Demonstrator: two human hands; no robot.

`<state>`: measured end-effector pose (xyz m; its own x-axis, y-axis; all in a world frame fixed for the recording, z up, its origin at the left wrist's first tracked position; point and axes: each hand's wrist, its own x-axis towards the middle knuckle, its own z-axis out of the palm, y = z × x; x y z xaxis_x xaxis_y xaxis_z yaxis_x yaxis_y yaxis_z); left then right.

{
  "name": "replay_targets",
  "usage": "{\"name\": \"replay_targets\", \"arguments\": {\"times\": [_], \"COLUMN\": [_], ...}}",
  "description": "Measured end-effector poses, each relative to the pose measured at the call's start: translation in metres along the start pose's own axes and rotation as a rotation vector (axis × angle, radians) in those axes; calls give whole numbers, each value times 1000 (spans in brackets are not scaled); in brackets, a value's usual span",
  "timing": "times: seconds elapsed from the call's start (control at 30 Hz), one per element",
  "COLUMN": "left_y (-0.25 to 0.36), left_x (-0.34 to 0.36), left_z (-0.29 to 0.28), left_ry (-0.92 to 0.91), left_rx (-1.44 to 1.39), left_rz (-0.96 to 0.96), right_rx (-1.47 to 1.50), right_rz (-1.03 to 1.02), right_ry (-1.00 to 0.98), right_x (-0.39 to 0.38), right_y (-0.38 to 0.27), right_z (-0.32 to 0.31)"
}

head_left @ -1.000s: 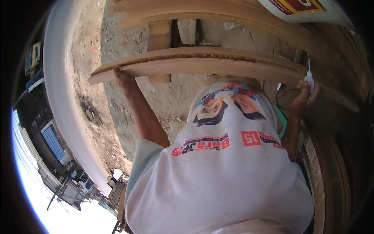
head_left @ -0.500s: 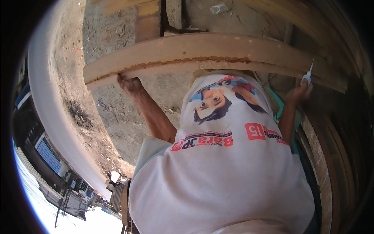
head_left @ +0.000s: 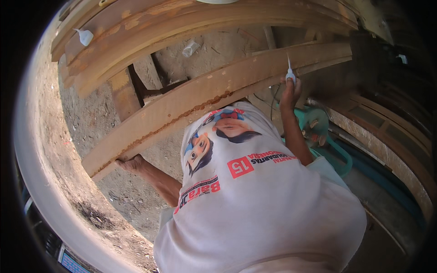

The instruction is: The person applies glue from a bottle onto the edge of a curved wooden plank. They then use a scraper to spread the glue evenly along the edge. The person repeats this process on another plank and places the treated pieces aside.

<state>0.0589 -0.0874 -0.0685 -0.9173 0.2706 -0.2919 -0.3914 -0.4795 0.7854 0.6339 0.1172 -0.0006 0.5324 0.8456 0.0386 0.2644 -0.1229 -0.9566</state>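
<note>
my left hand (head_left: 130, 163) grips the lower end of a long wooden plank (head_left: 205, 91), fingers curled under its edge. my right hand (head_left: 289, 90) is closed around a small white glue bottle (head_left: 290, 73), nozzle up, pressed against the plank's far end. the plank slants across my view over the dirt ground (head_left: 91, 123). more planks (head_left: 150, 27) lie beyond, and a teal machine (head_left: 323, 132) sits just beside my right forearm.

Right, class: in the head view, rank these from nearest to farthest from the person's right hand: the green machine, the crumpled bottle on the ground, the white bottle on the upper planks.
1. Green machine, just below and right of the right hand.
2. Crumpled bottle, on the ground up and to the left.
3. White bottle, far left on the upper planks.
</note>
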Motion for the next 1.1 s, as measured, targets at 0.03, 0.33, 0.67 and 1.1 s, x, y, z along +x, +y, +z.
{"name": "replay_targets", "arguments": {"times": [0.03,0.33,0.67,1.1], "left_y": [-1,-10,-3,-4], "left_x": [-9,4,47,-61], "left_z": [13,7,-2,-13], "left_ry": [34,195,130,363], "left_rx": [20,150,404,915], "left_rz": [-16,-155,-224,170], "right_rx": [60,221,-307,120], "right_rz": [34,128,-187,-1036], "right_ry": [31,78,47,-648], "right_x": [4,13,0,-43], "right_y": [14,1,-45,-246], "right_z": [0,2,5,270]}}
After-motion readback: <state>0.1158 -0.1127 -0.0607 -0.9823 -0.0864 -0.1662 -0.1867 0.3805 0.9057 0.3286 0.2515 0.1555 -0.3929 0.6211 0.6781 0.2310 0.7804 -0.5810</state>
